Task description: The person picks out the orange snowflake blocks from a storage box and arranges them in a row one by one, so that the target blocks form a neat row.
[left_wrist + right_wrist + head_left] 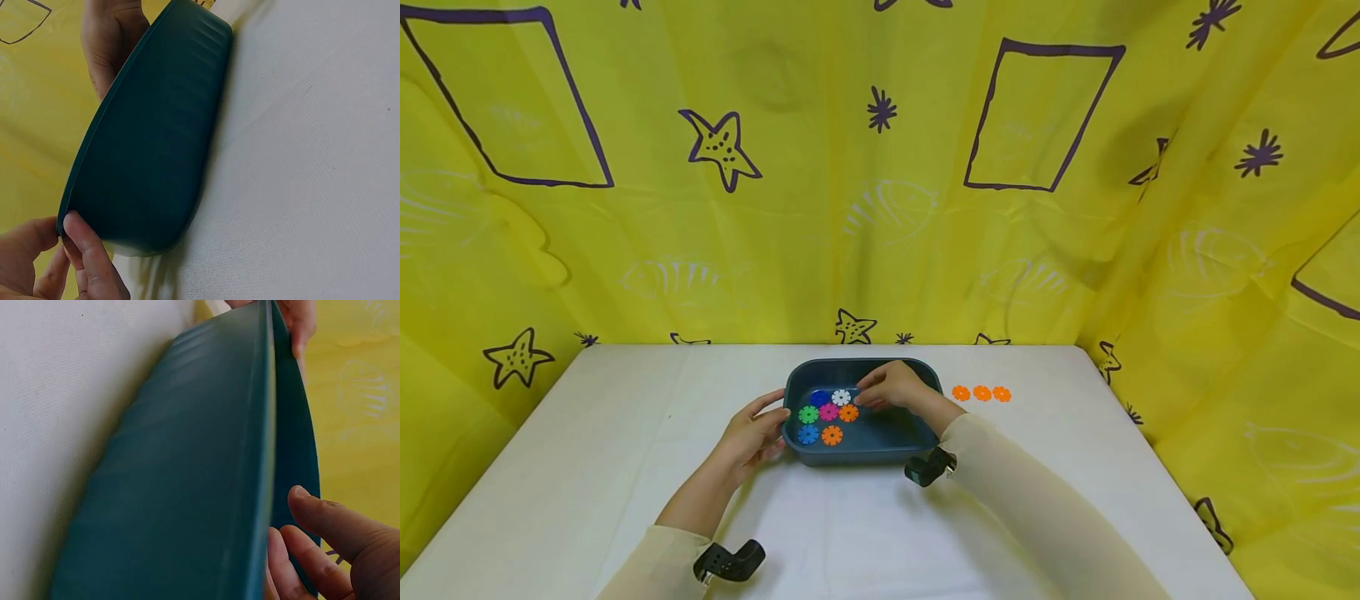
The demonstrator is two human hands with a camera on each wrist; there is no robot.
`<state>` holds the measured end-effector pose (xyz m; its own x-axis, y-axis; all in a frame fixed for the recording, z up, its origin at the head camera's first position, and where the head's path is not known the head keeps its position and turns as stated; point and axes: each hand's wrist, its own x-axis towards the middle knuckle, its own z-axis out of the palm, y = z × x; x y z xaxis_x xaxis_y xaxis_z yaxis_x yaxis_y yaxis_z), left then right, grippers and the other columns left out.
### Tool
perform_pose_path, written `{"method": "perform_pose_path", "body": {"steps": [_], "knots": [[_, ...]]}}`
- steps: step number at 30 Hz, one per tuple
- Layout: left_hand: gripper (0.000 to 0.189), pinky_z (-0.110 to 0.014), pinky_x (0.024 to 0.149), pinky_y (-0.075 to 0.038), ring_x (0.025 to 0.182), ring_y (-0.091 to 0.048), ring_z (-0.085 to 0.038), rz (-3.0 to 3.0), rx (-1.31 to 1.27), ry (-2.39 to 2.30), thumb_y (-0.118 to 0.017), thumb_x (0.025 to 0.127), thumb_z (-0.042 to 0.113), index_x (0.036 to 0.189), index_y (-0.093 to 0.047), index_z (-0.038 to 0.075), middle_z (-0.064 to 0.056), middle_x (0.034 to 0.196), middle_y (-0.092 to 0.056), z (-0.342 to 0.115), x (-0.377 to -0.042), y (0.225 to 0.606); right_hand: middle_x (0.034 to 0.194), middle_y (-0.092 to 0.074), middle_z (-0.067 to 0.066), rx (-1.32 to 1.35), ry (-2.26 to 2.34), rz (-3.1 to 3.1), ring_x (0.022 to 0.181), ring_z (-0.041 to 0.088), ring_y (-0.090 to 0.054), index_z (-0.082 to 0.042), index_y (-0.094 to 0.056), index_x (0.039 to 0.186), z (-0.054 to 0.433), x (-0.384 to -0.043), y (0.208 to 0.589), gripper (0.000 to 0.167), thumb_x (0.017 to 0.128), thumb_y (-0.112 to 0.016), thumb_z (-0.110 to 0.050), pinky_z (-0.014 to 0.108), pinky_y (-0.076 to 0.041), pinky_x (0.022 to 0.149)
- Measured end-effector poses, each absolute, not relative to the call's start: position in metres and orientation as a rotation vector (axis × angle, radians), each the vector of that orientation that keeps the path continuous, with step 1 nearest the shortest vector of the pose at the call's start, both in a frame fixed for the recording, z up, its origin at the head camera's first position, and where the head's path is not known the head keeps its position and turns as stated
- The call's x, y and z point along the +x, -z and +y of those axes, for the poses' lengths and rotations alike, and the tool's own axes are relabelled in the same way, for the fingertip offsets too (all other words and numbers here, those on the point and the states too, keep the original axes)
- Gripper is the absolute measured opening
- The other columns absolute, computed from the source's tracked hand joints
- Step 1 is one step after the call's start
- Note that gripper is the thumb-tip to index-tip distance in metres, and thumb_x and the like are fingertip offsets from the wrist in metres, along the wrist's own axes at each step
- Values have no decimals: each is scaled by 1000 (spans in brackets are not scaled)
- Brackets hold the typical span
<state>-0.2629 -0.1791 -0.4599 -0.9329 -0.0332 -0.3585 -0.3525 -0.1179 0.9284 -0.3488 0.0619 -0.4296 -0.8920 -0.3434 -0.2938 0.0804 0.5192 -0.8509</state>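
Note:
A dark teal plastic tray point(865, 457) with raised walls sits on the white table. At its left end, my left hand point(752, 435) pinches the rim between thumb and fingers, as the left wrist view also shows. My right hand point(893, 388) reaches over the right part of the tray, its fingertips beside the white flower-shaped disc point(841, 397) and an orange disc point(848, 413). The right wrist view has the thumb point(306, 499) apart from the fingers, with nothing visible between them. Grouped on the tray's left side are also blue, green point(808, 415), pink point(828, 412) and orange discs.
Three orange flower-shaped discs point(982, 393) lie in a row on the table point(1037, 467), just right of the tray. Behind the table hangs a yellow curtain point(805, 250) with dark star and frame drawings. Each forearm wears a black strap point(730, 562).

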Motion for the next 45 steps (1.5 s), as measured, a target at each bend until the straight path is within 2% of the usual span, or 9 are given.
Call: {"method": "perform_pose_path", "body": {"steps": [14,23,34,40,45], "knots": [[50,-18,60,-53,66,-59,-6,1945,-451,-2136,-57,99,14,147,-43,11,-3,96,-65,-177,-263,459,94,-75,12,-138,1305,2382,77,19,-71,1,-74,106,56,-354,445,26,82,-79,-8,31,-59,73],[49,-19,60,-53,68,-60,-7,1936,-446,-2151,-56,99,13,146,-43,11,-1,94,-66,-177,-264,460,92,-74,11,-149,1281,2406,72,15,-69,-1,-76,100,52,-354,452,22,80,-81,-7,29,-59,71],[49,-19,60,-53,69,-60,-7,1933,-473,-2142,-57,99,15,146,-44,12,-3,98,-65,-178,-265,459,88,-73,8,-168,1203,2503,64,13,-65,-3,-77,95,43,-353,453,20,76,-84,-9,27,-58,66],[49,-19,61,-53,68,-59,-7,1939,-476,-2138,-57,99,15,146,-44,12,-3,97,-65,-178,-265,459,88,-71,6,-187,1155,2568,64,12,-61,-4,-78,90,37,-353,456,19,74,-85,-9,25,-57,63],[49,-19,61,-53,68,-59,-7,1946,-478,-2132,-58,98,15,146,-44,13,-3,98,-66,-178,-265,459,78,-70,4,-176,1153,2599,65,13,-56,-5,-76,86,34,-353,461,19,71,-87,-7,23,-51,59]]}}
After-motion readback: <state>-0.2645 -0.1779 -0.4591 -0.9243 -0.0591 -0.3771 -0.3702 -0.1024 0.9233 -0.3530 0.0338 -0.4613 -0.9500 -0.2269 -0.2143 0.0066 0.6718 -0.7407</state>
